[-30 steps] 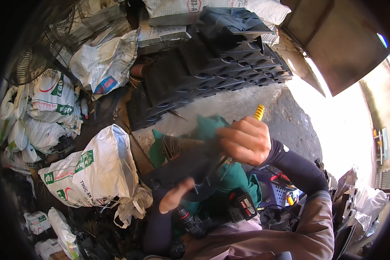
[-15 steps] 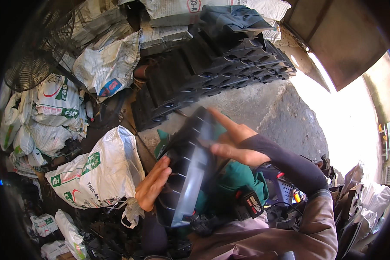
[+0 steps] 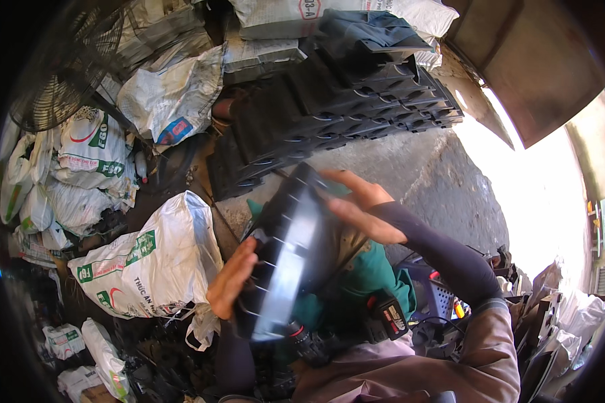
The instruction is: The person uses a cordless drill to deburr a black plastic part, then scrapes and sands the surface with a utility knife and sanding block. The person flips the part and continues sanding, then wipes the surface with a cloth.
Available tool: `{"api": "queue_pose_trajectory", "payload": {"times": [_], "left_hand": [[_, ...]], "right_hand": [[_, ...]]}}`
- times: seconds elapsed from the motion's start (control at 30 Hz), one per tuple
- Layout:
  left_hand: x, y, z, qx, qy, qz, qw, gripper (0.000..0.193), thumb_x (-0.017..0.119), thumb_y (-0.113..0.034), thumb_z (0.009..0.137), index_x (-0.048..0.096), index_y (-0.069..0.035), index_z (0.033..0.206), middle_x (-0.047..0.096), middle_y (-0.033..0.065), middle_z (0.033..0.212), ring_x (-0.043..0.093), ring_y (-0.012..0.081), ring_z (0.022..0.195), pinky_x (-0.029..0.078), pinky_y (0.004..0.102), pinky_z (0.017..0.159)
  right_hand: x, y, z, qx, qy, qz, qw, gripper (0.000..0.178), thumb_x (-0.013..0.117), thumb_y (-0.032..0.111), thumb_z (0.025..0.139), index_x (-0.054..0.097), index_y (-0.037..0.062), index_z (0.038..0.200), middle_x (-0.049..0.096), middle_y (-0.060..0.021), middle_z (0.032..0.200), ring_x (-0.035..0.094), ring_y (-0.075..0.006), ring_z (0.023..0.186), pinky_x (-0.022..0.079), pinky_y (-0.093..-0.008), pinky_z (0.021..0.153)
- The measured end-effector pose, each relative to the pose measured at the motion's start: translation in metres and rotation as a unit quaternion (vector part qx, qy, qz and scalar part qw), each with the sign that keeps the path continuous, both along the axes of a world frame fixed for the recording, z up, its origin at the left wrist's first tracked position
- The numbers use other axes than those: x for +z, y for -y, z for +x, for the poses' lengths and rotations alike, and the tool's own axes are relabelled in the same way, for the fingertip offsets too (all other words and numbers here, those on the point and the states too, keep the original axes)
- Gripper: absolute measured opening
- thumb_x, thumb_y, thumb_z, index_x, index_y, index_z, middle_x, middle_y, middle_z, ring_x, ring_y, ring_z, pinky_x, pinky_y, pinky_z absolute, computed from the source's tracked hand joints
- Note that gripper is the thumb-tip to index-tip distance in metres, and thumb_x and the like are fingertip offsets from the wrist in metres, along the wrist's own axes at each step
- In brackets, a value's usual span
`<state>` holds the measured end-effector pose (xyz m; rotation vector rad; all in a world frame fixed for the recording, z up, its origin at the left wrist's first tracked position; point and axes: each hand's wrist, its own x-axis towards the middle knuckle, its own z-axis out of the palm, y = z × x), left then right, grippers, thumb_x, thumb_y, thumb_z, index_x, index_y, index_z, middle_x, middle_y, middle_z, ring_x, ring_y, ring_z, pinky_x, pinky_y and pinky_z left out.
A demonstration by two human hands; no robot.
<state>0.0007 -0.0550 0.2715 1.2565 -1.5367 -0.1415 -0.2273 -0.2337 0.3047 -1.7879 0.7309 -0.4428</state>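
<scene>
A long black plastic piece (image 3: pixel 275 250) with a row of evenly spaced pale ribs or slots is held tilted over my lap. Its lower edge catches a bright glare. My left hand (image 3: pixel 233 279) grips the left side, fingers pressed along it and thumb hidden. At the upper right end, my right hand (image 3: pixel 366 207) holds the piece with its fingers around the edge, slightly blurred. Below the piece, a cordless drill lies on my lap, its battery (image 3: pixel 386 318) and its dark chuck (image 3: pixel 306 341) showing. Green cloth (image 3: pixel 373 275) covers my legs.
Similar black pieces (image 3: pixel 316 101) are stacked in rows ahead. An opened white sack (image 3: pixel 151 258) lies to the left, with more sacks (image 3: pixel 91 154) and a fan (image 3: pixel 67 74) beyond. At right are a purple basket (image 3: pixel 440 295) and a heap of scraps (image 3: pixel 551 309).
The black piece has turned slightly and shifted a little left in my hands. My right hand's fingers have curled closer to its edge. The view has also shifted slightly.
</scene>
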Motion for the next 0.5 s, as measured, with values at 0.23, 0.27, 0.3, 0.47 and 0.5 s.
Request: {"api": "queue_pose_trajectory", "payload": {"times": [0.23, 0.27, 0.3, 0.47, 0.5], "left_hand": [[-0.018, -0.010, 0.022, 0.026, -0.470, 0.082, 0.878, 0.046, 0.058, -0.017, 0.094, 0.048, 0.005, 0.133, 0.053, 0.0122, 0.133, 0.053, 0.0235, 0.119, 0.039, 0.0362, 0.104], [-0.019, -0.007, 0.021, 0.032, -0.555, 0.068, 0.828, 0.047, 0.058, -0.017, 0.094, 0.046, 0.004, 0.134, 0.052, 0.0123, 0.134, 0.053, 0.0245, 0.120, 0.039, 0.0378, 0.104], [-0.017, -0.007, 0.020, 0.028, -0.558, 0.059, 0.827, 0.047, 0.058, -0.018, 0.094, 0.046, 0.003, 0.135, 0.053, 0.0125, 0.133, 0.053, 0.0253, 0.119, 0.040, 0.0388, 0.104], [-0.005, 0.001, 0.008, 0.017, -0.602, 0.075, 0.795, 0.046, 0.057, -0.018, 0.095, 0.046, 0.002, 0.135, 0.054, 0.0134, 0.131, 0.054, 0.0280, 0.119, 0.041, 0.0423, 0.104], [-0.003, 0.002, 0.006, 0.005, -0.608, 0.080, 0.789, 0.045, 0.058, -0.017, 0.094, 0.047, 0.000, 0.134, 0.056, 0.0129, 0.129, 0.056, 0.0268, 0.116, 0.042, 0.0408, 0.102]], "right_hand": [[0.009, -0.007, -0.001, -0.016, 0.007, 0.057, 0.998, 0.059, 0.051, 0.038, 0.096, 0.036, 0.0052, 0.142, 0.056, -0.0019, 0.072, 0.051, -0.0110, 0.067, 0.043, -0.0283, 0.065], [0.008, -0.009, 0.001, -0.019, -0.005, 0.046, 0.999, 0.060, 0.051, 0.039, 0.096, 0.035, 0.0052, 0.143, 0.055, -0.0018, 0.071, 0.051, -0.0111, 0.066, 0.043, -0.0288, 0.064], [0.007, -0.012, 0.002, -0.012, 0.023, 0.019, 0.999, 0.061, 0.051, 0.039, 0.096, 0.035, 0.0052, 0.143, 0.055, -0.0026, 0.069, 0.051, -0.0122, 0.066, 0.043, -0.0291, 0.064], [0.006, -0.021, 0.007, -0.033, -0.040, -0.105, 0.993, 0.066, 0.056, 0.040, 0.093, 0.033, 0.0048, 0.144, 0.056, -0.0088, 0.068, 0.054, -0.0195, 0.064, 0.044, -0.0303, 0.066], [0.007, -0.022, 0.008, -0.038, -0.047, -0.105, 0.993, 0.066, 0.057, 0.040, 0.092, 0.034, 0.0048, 0.143, 0.056, -0.0097, 0.069, 0.055, -0.0210, 0.065, 0.044, -0.0305, 0.066]]}}
